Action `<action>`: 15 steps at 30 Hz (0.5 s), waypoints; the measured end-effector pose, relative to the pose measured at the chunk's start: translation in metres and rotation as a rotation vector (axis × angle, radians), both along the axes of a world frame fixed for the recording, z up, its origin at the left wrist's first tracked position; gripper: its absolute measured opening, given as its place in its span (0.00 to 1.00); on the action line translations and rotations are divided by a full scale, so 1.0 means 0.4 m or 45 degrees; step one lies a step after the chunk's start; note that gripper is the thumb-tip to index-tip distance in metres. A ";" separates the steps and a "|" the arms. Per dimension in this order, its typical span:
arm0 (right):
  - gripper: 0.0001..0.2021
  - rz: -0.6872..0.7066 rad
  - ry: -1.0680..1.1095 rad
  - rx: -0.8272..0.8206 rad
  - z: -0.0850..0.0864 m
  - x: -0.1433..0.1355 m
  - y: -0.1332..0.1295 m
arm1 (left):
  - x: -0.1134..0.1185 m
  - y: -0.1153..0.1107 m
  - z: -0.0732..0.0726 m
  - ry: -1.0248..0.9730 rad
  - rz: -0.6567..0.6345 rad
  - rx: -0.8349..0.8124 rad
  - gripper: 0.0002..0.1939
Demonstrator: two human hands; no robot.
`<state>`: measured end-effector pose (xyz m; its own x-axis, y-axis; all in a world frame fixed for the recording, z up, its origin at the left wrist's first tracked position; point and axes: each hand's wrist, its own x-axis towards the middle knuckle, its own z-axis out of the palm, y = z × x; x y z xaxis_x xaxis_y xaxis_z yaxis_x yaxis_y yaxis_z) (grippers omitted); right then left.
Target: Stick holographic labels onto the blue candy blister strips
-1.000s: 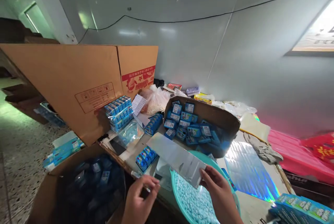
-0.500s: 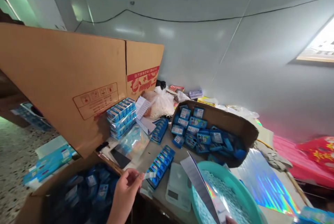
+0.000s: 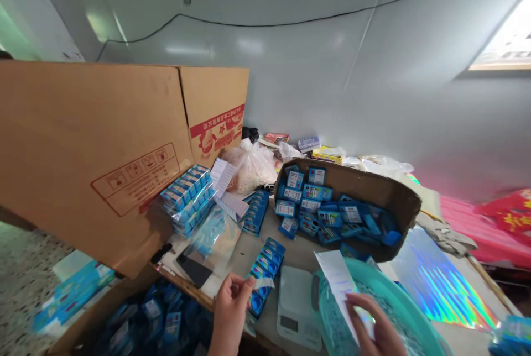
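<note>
Left hand: your left hand (image 3: 230, 306), bottom centre, pinches a small clear strip (image 3: 262, 283) between thumb and fingers.
Right hand: your right hand (image 3: 373, 328), lower right, grips a shiny bag (image 3: 338, 284) over the teal basin (image 3: 418, 320).
Nearby: scale (image 3: 296, 306) between both hands.

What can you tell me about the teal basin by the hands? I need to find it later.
The teal basin is round, plastic by its look, with a smooth rolled rim. It sits at the table's near edge, right of a small white scale and below a cardboard tray of blue boxes. Small pale pellets fill it. The right hand holds a shiny sheet over it.
</note>
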<state>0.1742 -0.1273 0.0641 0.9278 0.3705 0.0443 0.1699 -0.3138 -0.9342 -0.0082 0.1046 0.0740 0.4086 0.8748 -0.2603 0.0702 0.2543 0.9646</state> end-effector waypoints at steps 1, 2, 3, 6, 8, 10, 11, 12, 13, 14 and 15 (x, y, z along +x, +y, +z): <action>0.20 0.242 0.119 0.001 0.012 -0.022 0.057 | 0.011 -0.004 -0.002 0.005 -0.015 0.024 0.25; 0.23 0.432 0.303 0.033 0.022 -0.045 0.113 | 0.022 -0.006 -0.004 -0.004 -0.024 0.033 0.26; 0.27 0.546 0.481 0.108 0.029 -0.065 0.167 | 0.033 -0.009 -0.006 -0.021 -0.031 0.020 0.26; 0.32 0.652 0.751 0.446 0.040 -0.101 0.285 | 0.062 -0.020 -0.016 -0.075 -0.059 -0.060 0.26; 0.27 0.770 0.820 0.559 0.045 -0.099 0.318 | 0.078 -0.035 -0.029 -0.147 -0.060 -0.149 0.27; 0.23 0.907 0.839 0.513 0.049 -0.082 0.324 | 0.091 -0.053 -0.048 -0.250 -0.036 -0.319 0.30; 0.23 0.938 0.834 0.475 0.050 -0.071 0.321 | 0.095 -0.061 -0.058 -0.288 -0.038 -0.413 0.32; 0.22 0.947 0.817 0.437 0.050 -0.061 0.316 | 0.097 -0.067 -0.068 -0.306 -0.051 -0.482 0.33; 0.21 0.938 0.781 0.403 0.049 -0.051 0.311 | 0.096 -0.071 -0.076 -0.305 -0.055 -0.499 0.32; 0.19 0.916 0.724 0.358 0.047 -0.044 0.307 | 0.093 -0.071 -0.082 -0.279 -0.044 -0.446 0.31; 0.16 0.898 0.634 0.293 0.045 -0.040 0.304 | 0.086 -0.066 -0.086 -0.230 -0.026 -0.324 0.31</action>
<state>0.1583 -0.0058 0.0822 0.4186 0.8941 -0.1593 -0.1898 -0.0854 -0.9781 0.0263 0.0781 0.0397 0.4850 0.7818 -0.3919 -0.0885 0.4897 0.8674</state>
